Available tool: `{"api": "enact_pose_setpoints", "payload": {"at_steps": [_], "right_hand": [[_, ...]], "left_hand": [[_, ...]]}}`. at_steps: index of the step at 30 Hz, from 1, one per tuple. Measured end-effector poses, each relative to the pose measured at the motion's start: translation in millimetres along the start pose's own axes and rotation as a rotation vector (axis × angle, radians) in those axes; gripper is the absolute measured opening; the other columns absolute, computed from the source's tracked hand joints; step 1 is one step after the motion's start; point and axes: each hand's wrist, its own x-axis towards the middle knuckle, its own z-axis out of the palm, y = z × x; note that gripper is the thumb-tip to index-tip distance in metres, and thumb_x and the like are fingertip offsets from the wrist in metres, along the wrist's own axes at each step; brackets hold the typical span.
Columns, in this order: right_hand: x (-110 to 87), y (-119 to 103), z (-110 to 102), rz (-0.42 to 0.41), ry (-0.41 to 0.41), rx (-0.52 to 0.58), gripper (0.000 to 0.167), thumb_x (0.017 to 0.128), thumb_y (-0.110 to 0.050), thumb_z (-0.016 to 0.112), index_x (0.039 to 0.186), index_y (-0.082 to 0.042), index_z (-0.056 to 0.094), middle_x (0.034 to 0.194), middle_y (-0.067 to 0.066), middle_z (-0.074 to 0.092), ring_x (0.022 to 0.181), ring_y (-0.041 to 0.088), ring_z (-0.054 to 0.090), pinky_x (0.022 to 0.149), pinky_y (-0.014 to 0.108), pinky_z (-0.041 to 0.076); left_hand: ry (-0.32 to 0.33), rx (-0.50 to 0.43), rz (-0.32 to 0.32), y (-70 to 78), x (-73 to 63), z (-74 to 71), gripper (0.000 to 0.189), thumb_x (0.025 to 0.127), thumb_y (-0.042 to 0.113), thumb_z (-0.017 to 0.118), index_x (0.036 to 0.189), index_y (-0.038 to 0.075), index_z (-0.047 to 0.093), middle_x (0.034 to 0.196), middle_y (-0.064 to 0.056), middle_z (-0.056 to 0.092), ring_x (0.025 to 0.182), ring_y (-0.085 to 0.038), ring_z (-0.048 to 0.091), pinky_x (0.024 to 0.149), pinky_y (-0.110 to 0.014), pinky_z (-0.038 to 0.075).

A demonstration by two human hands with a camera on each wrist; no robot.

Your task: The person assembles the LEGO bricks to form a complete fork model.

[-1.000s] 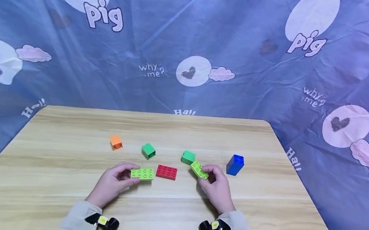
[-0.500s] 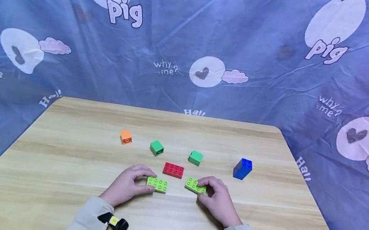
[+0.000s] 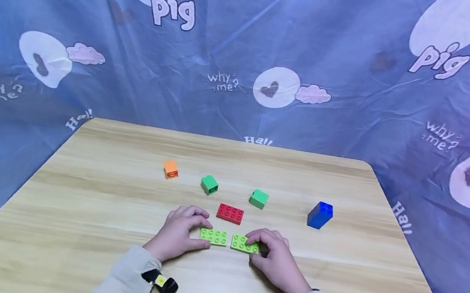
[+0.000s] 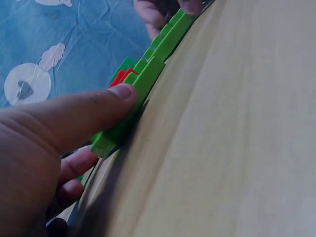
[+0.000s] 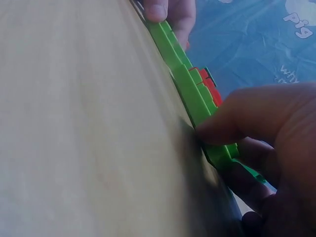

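My left hand [image 3: 179, 234] pinches a lime-green toy building brick [image 3: 216, 237] by its long sides, thumb on the near side and fingers on the far side. To its right, my right hand [image 3: 281, 264] grips a second lime-green brick [image 3: 239, 243], its fingers covering part of the studs. Both bricks lie studs up on the table, almost end to end, with a narrow gap showing in the head view. Just behind them lies a red brick [image 3: 230, 213], which neither hand touches. In the left wrist view my thumb [image 4: 111, 106] presses the near side of the left brick.
Farther back on the wooden table [image 3: 113, 259] lie an orange brick [image 3: 171, 169], one green brick [image 3: 209, 185] and another green brick [image 3: 259, 198]. A tall blue brick [image 3: 320, 215] stands at the right. A printed blue cloth [image 3: 221, 115] hangs behind the table.
Both lime-green bricks have come together in front of the red one: the left moved right, the right was brought nearer, lowered and turned level. The head view has shifted somewhat.
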Motion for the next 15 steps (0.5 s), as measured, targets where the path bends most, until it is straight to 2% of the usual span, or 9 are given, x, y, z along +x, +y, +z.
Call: {"api": "enact_pose_setpoints", "payload": {"at_steps": [6, 11, 15], "right_hand": [[-4.3, 1.0, -3.8, 0.010, 0.032, -0.018, 0.040, 0.076, 0.002, 0.079, 0.097, -0.030, 0.068, 0.115, -0.016, 0.067, 0.106, 0.011, 0.053, 0.095, 0.040, 0.029], [-13.7, 4.1, -9.7, 0.030, 0.040, -0.043, 0.041, 0.075, 0.002, 0.081, 0.097, -0.030, 0.068, 0.114, -0.017, 0.068, 0.105, 0.009, 0.053, 0.092, 0.037, 0.029], [-14.0, 3.2, -12.1, 0.013, 0.047, -0.052, 0.040, 0.076, 0.001, 0.081, 0.099, -0.030, 0.068, 0.116, -0.017, 0.067, 0.105, 0.009, 0.054, 0.092, 0.038, 0.031]], "left_hand": [[0.003, 0.034, 0.029, 10.2, 6.9, 5.3, 0.034, 0.076, 0.040, 0.087, 0.104, 0.028, 0.073, 0.130, 0.004, 0.058, 0.122, -0.024, 0.047, 0.101, -0.049, 0.032], [-0.034, 0.024, 0.028, 16.0, 6.7, 15.1, 0.036, 0.078, 0.043, 0.084, 0.108, 0.029, 0.072, 0.132, 0.004, 0.057, 0.121, -0.023, 0.046, 0.100, -0.048, 0.032], [-0.006, 0.017, 0.018, 17.6, 6.9, 17.6, 0.034, 0.078, 0.042, 0.085, 0.107, 0.029, 0.072, 0.131, 0.004, 0.057, 0.121, -0.023, 0.046, 0.099, -0.048, 0.032]]}}
